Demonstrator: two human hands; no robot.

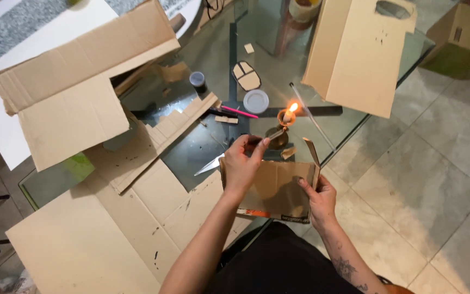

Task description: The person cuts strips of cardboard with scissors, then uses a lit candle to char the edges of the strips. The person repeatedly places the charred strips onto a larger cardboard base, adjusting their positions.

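My left hand (240, 163) pinches a thin stick (274, 134) whose tip reaches toward a lit candle (288, 113) in a small brass holder (277, 137) on the glass table (213, 46). What the stick is made of I cannot tell. My right hand (319, 197) grips the right edge of a folded brown cardboard piece (274, 188), held upright at the table's near edge, just in front of the candle. The left hand rests over that piece's upper left corner.
A knife blade (209, 165) lies left of my left hand. Behind the candle are a pink pen (239, 112), a white round lid (255, 101), a small dark jar (197, 81) and a thin long rod (312, 117). Large cardboard sheets (82, 103) cover the left; a cardboard box (357, 54) stands back right.
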